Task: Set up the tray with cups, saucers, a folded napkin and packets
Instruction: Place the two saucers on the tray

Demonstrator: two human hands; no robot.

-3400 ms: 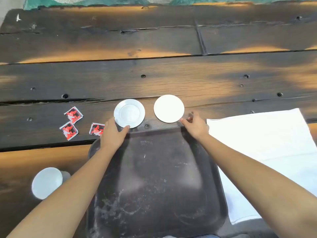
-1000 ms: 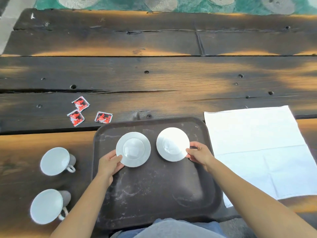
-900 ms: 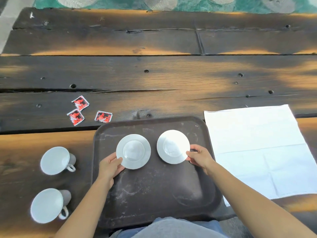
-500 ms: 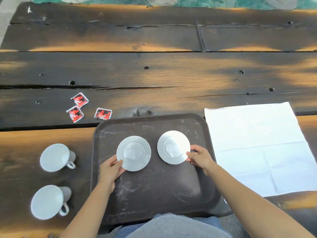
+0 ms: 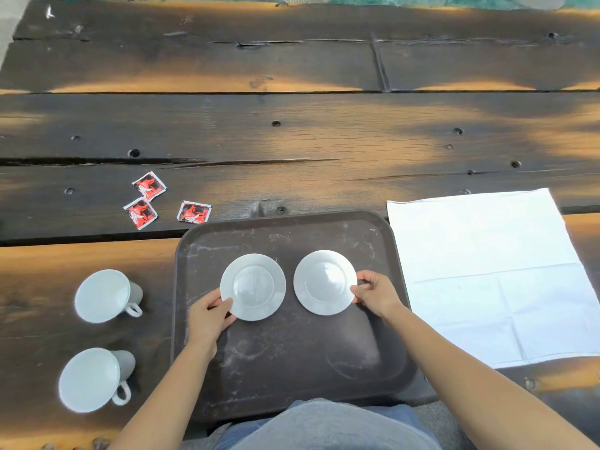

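Observation:
Two white saucers lie side by side on the dark brown tray [image 5: 292,368]. My left hand [image 5: 207,316] pinches the near-left rim of the left saucer [image 5: 253,287]. My right hand [image 5: 376,295] pinches the right rim of the right saucer [image 5: 324,282]. Two white cups stand on the table left of the tray, one farther [image 5: 104,295] and one nearer [image 5: 91,380]. Three red packets [image 5: 149,186] [image 5: 140,212] [image 5: 194,212] lie beyond the tray's far-left corner. A white napkin [image 5: 493,271] is spread flat to the right of the tray.
Everything sits on a dark, weathered plank table [image 5: 292,141] with cracks and bolt holes. The near edge of the tray overhangs toward my lap, where grey cloth [image 5: 324,427] shows. A green mat runs along the table's far edge.
Both saucers came from the table beyond the tray onto the tray, held by my hands. Over the last second they have barely shifted; my grip on each rim stays the same.

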